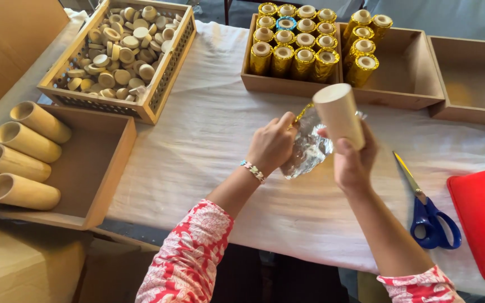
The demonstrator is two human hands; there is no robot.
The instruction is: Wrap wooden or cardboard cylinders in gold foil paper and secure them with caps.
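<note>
Head view showed the person's right hand (353, 160) wrapped around a plain wooden tube (339, 115), thumb across its front and fingers behind, holding it tilted with its open top toward the far edge of the table (209, 140). The left hand (271, 145) had its fingers pressed together, pinching a strip of gold foil (304, 110) that ran up to the tube's rim, while a crumpled sheet of silver foil (309, 150) hung between the two hands, above the white cloth near the table's middle. The cloth beneath and toward the near edge lay open, giving both forearms free room. Along the far edge stood a wooden tray (287, 84) packed with gold-wrapped tubes (293, 42), just beyond the raised tube; beside it a second tray (411, 73) held a few more wrapped tubes in its left part, and a third tray (472, 78) sat at the far right corner. At the far left corner a slatted crate (161, 84) held round wooden caps (119, 50). By the near left edge an open box (94, 168) carried bare tubes (21, 163) lying on their sides. Blue-handled scissors (428, 213) lay near the right hand's wrist, with a red lid (484, 219) just beside them at the right edge.
</note>
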